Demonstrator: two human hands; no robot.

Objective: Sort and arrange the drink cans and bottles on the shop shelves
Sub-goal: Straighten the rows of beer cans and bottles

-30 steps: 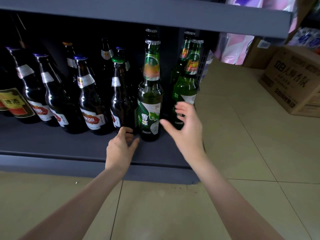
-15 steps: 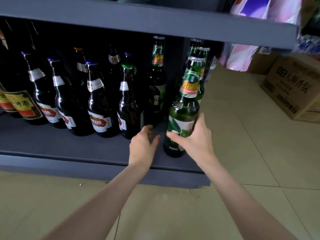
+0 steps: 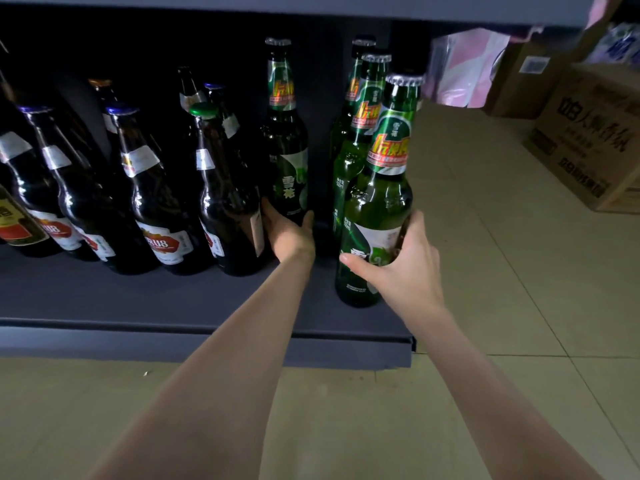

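My right hand (image 3: 403,268) grips the lower body of a green beer bottle (image 3: 377,202) standing at the front right of the dark bottom shelf (image 3: 138,299). Two more green bottles (image 3: 356,133) stand in a row right behind it. My left hand (image 3: 289,233) reaches deeper in and holds the base of another green bottle (image 3: 285,143), thumb on its right side. To the left stands a dark brown bottle with a green cap (image 3: 225,202), then several brown bottles with red labels (image 3: 149,202).
The upper shelf board (image 3: 311,8) hangs low over the bottle tops. Tiled floor (image 3: 485,271) lies to the right, with a cardboard box (image 3: 592,140) and pink packaging (image 3: 464,67) beyond. The shelf's front lip (image 3: 207,344) runs below my arms.
My left hand moved deeper into the shelf and took hold of the rear green bottle. My right hand keeps its grip on the front green bottle near the shelf's right end.
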